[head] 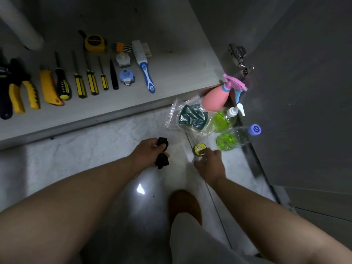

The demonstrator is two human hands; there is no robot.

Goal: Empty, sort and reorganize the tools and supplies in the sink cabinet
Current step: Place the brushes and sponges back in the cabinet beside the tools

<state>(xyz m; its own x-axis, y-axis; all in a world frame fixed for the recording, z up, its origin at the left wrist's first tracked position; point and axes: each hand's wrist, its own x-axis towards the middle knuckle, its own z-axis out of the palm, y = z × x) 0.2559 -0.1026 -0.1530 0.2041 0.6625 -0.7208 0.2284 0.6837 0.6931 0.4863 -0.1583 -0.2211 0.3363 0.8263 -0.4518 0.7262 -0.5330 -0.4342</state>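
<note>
**Right hand at the small yellow-topped tin, left hand full**

The person's left hand [152,152] grips a crumpled black cloth [162,155], with its fingers curled round the middle and the ends sticking out above and below. The right hand [210,163] reaches forward to a small round tin with a yellow top [199,149] on the pale floor [95,149]. Its fingertips are at the tin's near edge, but blur hides whether they have closed on it.

The tin lies just ahead of the right hand, by far the nearer of the two. Just beyond it stand the other supplies: a clear bottle with a blue cap [238,137], a pump bottle [225,120], a pink spray bottle [214,100] and a plastic bag of green pads [190,117].

The cabinet floor [177,73] lies ahead and to the left. On it is a row of tools: pliers [22,94], a yellow knife [48,88], screwdrivers [91,80], a tape measure [94,43] and a blue-handled brush [144,67]. Their long axes are roughly parallel and the handles point toward the person.

The tools look sorted already. Moving the tin into the cabinet would probably mean carrying it forward and left, across the cabinet's front edge.
</note>
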